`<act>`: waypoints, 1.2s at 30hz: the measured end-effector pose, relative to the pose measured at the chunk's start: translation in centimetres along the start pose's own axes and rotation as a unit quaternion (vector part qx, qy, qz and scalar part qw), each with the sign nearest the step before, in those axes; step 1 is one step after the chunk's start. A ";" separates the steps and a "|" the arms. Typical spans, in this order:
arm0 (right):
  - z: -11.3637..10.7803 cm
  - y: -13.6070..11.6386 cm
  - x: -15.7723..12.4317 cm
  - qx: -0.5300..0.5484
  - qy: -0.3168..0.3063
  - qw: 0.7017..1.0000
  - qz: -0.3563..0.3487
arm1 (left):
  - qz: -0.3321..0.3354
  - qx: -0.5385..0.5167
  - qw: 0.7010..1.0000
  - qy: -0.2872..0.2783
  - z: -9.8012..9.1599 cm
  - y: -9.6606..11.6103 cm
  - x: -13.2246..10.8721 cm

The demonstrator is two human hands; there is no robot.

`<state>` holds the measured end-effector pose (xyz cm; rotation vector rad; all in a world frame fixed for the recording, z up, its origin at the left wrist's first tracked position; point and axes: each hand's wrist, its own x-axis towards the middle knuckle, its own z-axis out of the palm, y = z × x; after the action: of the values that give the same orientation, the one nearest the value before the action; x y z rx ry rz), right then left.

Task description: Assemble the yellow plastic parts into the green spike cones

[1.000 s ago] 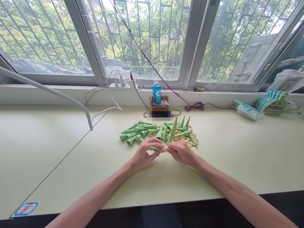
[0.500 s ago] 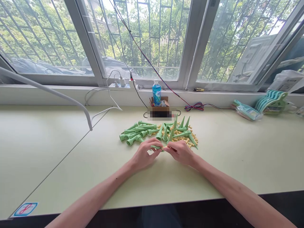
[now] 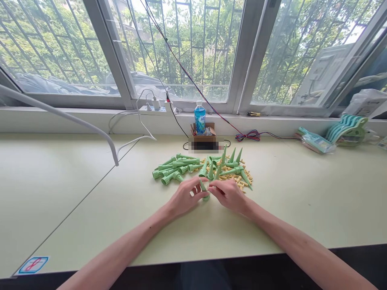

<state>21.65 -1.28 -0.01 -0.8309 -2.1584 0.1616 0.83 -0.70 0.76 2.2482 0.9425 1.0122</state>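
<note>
My left hand (image 3: pixel 188 194) is closed around a green plastic plant watering spike (image 3: pixel 203 189), its tip pointing up and its wide collar low near the table. Just right of it, my right hand (image 3: pixel 227 193) has its thumb and fingertips pinched together close to the spike's side; what they hold, if anything, is too small to make out. Beyond the hands lies a heap of similar green spikes (image 3: pixel 173 166), several lying flat on the left and others standing tip up. Small yellow valve pieces (image 3: pixel 242 183) are scattered among the spikes on the right.
A blue-labelled bottle (image 3: pixel 200 119) stands in a small cardboard box (image 3: pixel 208 137) behind the heap. Coiled cable (image 3: pixel 248 135) lies right of it. Green hangers (image 3: pixel 346 129) and a plastic-wrapped packet (image 3: pixel 316 141) sit far right. A white bent tube (image 3: pixel 75 121) reaches over the table's left side.
The spike in my left hand has turned from lying nearly level to standing tip up. My right hand stays beside it, almost unmoved.
</note>
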 end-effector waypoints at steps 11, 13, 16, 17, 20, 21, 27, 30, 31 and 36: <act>0.2 -0.2 -0.2 -0.012 -0.023 0.999 -0.025 | -0.012 -0.040 0.998 -0.056 0.0 0.5 0.0; 0.2 -0.2 -0.1 -0.014 -0.023 0.999 -0.029 | -0.010 -0.042 0.997 -0.058 0.0 0.5 -0.1; 0.3 -0.2 -0.1 -0.014 -0.020 0.999 -0.029 | -0.003 -0.044 0.998 -0.051 0.0 0.5 -0.2; 0.4 -0.1 -0.1 -0.015 -0.020 0.999 -0.030 | 0.001 -0.046 0.998 -0.049 -0.1 0.6 -0.2; 0.4 -0.1 -0.1 -0.025 -0.026 0.999 -0.031 | 0.026 -0.067 0.996 -0.058 -0.6 1.0 -0.3; 0.4 -0.1 -0.1 -0.028 -0.028 0.999 -0.031 | 0.039 -0.079 0.993 -0.077 -0.8 1.2 -0.2; 0.4 -0.2 0.0 -0.010 -0.027 0.999 -0.025 | 0.028 -0.063 0.996 -0.051 -1.3 1.0 0.0; 0.4 -0.2 0.0 -0.007 -0.022 0.999 -0.024 | 0.017 -0.017 0.999 -0.037 -1.0 0.2 0.1; 0.4 -0.2 0.0 -0.008 -0.021 0.999 -0.025 | 0.017 -0.003 0.999 -0.032 -0.9 0.1 0.1; 0.5 -0.2 0.0 -0.024 -0.014 0.999 -0.038 | 0.021 0.050 0.998 -0.019 -1.1 -0.1 0.1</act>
<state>21.17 -1.37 -0.21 -0.7766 -2.2248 0.0825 -0.10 -0.39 1.38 2.3694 0.9526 0.9558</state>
